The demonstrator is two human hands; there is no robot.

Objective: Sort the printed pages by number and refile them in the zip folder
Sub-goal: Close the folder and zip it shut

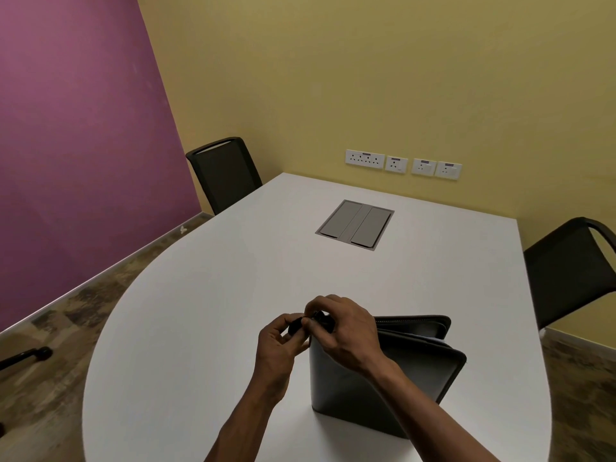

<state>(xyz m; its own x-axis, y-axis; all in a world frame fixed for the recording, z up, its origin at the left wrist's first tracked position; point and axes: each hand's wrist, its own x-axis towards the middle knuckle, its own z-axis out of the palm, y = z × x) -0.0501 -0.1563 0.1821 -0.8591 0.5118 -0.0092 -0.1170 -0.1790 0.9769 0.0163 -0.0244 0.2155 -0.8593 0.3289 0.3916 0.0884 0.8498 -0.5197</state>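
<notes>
Pinching the zip pull at the upper corner of the folder point(383, 388), standing on edge on the table point(200, 311), both hands point(283, 338) point(343, 331) are risking tipping it, spilling pages.

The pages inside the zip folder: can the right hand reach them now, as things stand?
Probably not yet. The zip folder stands on the table, gaping only slightly along its top. Both the right hand and the left hand pinch at its near corner, apparently the zip pull. The pages barely show.
</notes>
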